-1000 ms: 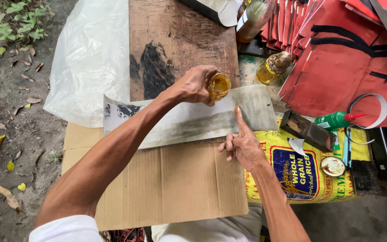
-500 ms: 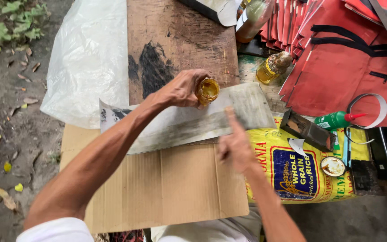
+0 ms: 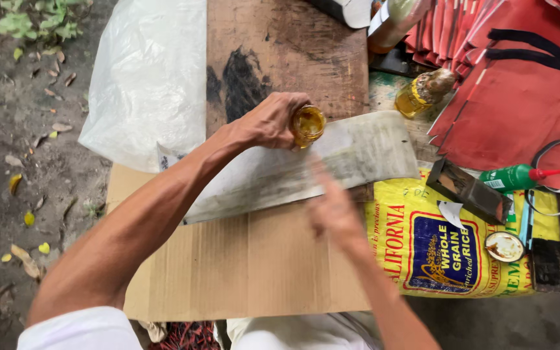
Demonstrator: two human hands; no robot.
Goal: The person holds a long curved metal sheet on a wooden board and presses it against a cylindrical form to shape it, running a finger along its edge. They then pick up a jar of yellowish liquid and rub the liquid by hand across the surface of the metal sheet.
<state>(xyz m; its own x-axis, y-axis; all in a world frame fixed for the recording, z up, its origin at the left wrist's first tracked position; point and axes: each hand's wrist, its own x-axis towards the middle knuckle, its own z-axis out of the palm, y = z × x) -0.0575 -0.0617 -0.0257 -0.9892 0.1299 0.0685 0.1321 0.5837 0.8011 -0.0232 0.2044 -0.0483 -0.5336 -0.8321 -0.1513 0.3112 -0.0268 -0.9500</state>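
**Hand clamps small amber jar over a long pale strip**

The left hand is closed around a small jar of amber liquid, its open mouth tipped toward the camera, held at the upper edge of a long greyish strip that lies slantwise over a sheet of brown cardboard. The right hand hovers blurred above the strip's lower edge, holding nothing; its fingers cannot be made out clearly. Behind the jar a dark-stained wooden board runs toward the far edge of the work area, with a clear plastic sheet at its left. To the right of the cardboard lies a yellow printed sack, bearing a small round lid. Farther right sit a green squeeze bottle with a red tip, a bottle of yellow liquid and red fabric pieces.
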